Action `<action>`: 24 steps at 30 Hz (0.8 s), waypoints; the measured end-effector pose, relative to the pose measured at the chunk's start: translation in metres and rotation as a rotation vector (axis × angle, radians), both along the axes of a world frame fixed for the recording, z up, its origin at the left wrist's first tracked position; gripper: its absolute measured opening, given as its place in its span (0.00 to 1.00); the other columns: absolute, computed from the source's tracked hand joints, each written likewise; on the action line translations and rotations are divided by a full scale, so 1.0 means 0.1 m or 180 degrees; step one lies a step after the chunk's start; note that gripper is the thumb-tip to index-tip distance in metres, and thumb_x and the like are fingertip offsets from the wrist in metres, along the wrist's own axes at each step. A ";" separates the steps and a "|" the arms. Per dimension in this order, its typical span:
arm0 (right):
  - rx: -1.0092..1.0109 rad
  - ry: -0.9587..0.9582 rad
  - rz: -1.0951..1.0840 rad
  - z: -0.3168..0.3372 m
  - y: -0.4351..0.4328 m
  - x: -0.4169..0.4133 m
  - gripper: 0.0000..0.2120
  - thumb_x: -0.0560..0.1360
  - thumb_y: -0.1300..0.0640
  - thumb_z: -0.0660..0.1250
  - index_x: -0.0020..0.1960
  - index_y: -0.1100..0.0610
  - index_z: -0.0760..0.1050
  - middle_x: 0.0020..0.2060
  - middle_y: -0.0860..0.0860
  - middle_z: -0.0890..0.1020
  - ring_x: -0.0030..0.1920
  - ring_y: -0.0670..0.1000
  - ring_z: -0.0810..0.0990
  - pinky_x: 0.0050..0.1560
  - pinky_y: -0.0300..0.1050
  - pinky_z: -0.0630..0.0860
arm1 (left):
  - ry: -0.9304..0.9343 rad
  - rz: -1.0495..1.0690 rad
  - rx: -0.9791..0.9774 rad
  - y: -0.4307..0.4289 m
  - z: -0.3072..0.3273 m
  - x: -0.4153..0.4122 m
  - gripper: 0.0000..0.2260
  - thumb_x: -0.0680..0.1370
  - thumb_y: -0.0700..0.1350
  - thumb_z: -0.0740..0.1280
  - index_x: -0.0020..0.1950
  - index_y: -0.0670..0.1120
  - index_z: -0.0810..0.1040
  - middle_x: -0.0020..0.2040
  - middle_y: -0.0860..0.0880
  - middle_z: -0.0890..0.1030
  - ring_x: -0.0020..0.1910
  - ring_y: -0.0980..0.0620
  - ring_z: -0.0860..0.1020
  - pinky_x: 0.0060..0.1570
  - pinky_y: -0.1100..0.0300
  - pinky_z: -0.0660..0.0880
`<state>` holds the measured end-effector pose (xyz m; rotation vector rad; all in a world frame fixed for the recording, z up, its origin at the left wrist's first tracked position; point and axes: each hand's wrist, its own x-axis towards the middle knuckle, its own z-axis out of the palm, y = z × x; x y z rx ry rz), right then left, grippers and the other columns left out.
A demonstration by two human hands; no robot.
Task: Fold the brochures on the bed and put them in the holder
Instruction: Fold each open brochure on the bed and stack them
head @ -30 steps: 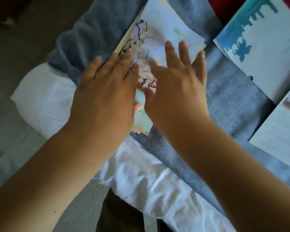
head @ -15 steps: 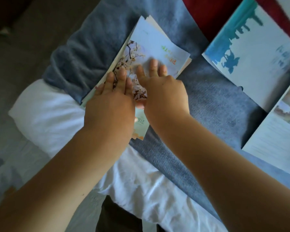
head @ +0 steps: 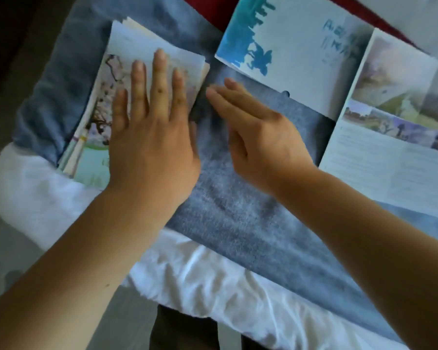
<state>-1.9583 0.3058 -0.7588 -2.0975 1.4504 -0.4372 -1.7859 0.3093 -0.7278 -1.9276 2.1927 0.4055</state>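
Now pressing flat with the left hand (head: 152, 147), fingers straight and spread, on the folded blossom brochure (head: 137, 44), lying at the left side of the grey-blue blanket (head: 238, 223). Holding the right hand (head: 261, 142) released, fingers straight, grasping nothing, just beside the right edge of that brochure; cannot tell whether touching the blanket. Further right, lying unfolded: a blue skyline brochure (head: 301, 59) and, just beside, a landscape brochure (head: 390, 160).
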 end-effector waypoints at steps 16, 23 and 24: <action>0.0153 0.1246 -0.1990 -0.03 1.49 -2.97 0.28 0.85 0.47 0.54 0.84 0.52 0.57 0.84 0.60 0.48 0.83 0.65 0.44 0.81 0.57 0.40 | 0.0736 -0.1503 -0.0001 0.50 -0.37 -2.83 0.31 0.86 0.59 0.48 0.85 0.47 0.43 0.84 0.43 0.38 0.83 0.40 0.37 0.80 0.42 0.40; 0.0734 0.1515 -0.2202 -0.13 1.94 -3.39 0.34 0.84 0.37 0.48 0.85 0.49 0.46 0.84 0.54 0.44 0.83 0.62 0.37 0.81 0.58 0.35 | 0.0280 -0.1222 0.0089 0.64 -0.55 -3.34 0.34 0.82 0.68 0.41 0.84 0.53 0.37 0.84 0.42 0.36 0.81 0.31 0.38 0.77 0.31 0.37; 0.0750 0.1532 -0.2148 -0.14 1.98 -3.37 0.34 0.84 0.37 0.47 0.85 0.49 0.44 0.84 0.54 0.42 0.83 0.61 0.36 0.81 0.57 0.34 | 0.0243 -0.1201 0.0044 0.66 -0.58 -3.35 0.34 0.82 0.68 0.40 0.84 0.54 0.36 0.84 0.42 0.36 0.81 0.31 0.38 0.76 0.31 0.37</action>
